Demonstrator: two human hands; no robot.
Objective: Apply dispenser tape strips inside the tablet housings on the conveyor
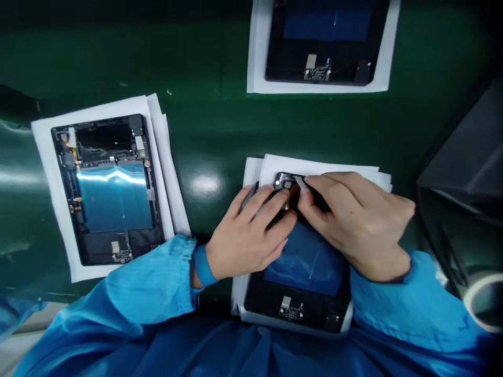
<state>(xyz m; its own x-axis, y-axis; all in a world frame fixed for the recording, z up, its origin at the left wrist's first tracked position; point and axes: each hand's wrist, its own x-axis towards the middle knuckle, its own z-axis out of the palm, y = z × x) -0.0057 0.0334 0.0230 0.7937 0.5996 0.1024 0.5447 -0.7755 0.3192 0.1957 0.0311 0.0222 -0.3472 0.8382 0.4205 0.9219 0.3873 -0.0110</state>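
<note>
An opened tablet (257,301) with its inner parts exposed lies before me on white sheets. A large blue panel (301,262) fills its middle, and a small circuit board (291,312) shows near its lower edge. My left hand (247,235) rests over the tablet's upper left part, fingers stretched out and holding nothing. Thumb and forefinger of my right hand (357,220) pinch a small whitish strip (301,183) at the tablet's top edge. Just left of the strip an orange flat cable (292,196) is partly visible. My hands hide much of the tablet's upper half.
To the left, another opened tablet (113,199) lies on white sheets. A third tablet (318,52) lies on white paper at the top of the view. At right are a tape roll (473,298), dark tweezers-like tools (451,256) and a grey box-like object (467,152). The table (208,131) is green.
</note>
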